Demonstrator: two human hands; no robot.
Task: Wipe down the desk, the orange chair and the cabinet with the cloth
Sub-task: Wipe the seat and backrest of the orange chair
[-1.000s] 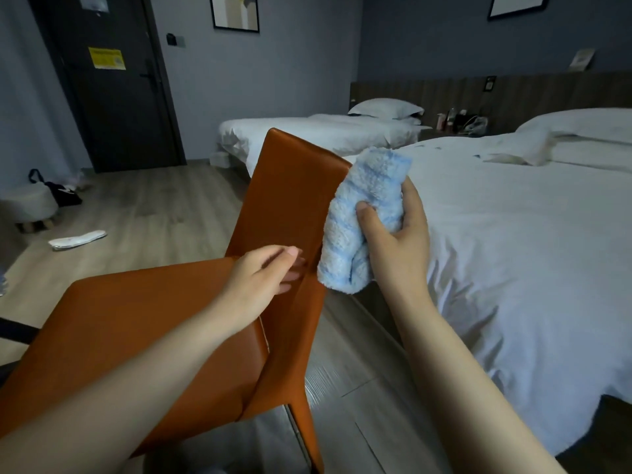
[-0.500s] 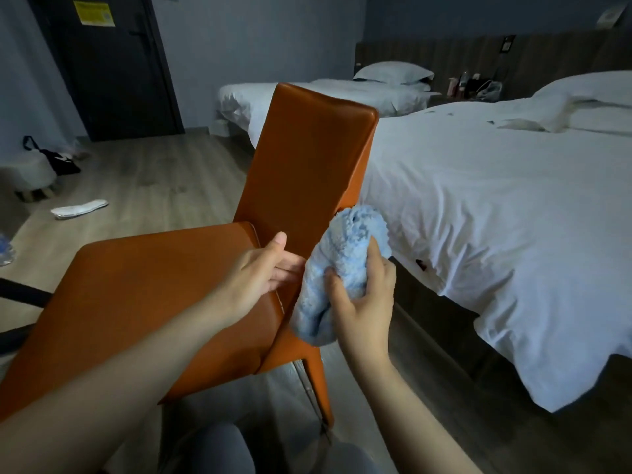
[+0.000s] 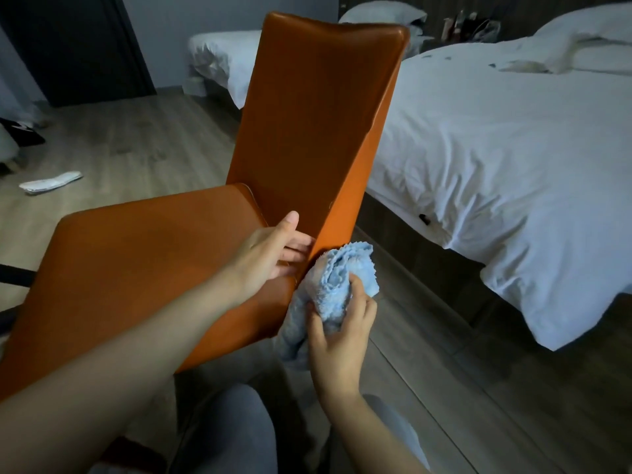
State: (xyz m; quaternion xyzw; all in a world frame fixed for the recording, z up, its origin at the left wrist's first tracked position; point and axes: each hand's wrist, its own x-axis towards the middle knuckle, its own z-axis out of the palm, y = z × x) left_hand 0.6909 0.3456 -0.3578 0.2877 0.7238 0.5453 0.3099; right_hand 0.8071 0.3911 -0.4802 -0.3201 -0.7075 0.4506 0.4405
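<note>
Head view: right hand point(image 3: 340, 336) grips cloth point(image 3: 342, 271) at chair point(image 3: 307, 114) edge.

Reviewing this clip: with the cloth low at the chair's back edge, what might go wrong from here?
The cloth is bunched in the right hand, a loose tail hanging below the grip; it may wipe unevenly. The left hand only rests flat on the orange chair, so a firm wipe could shove it toward the bed.
</note>
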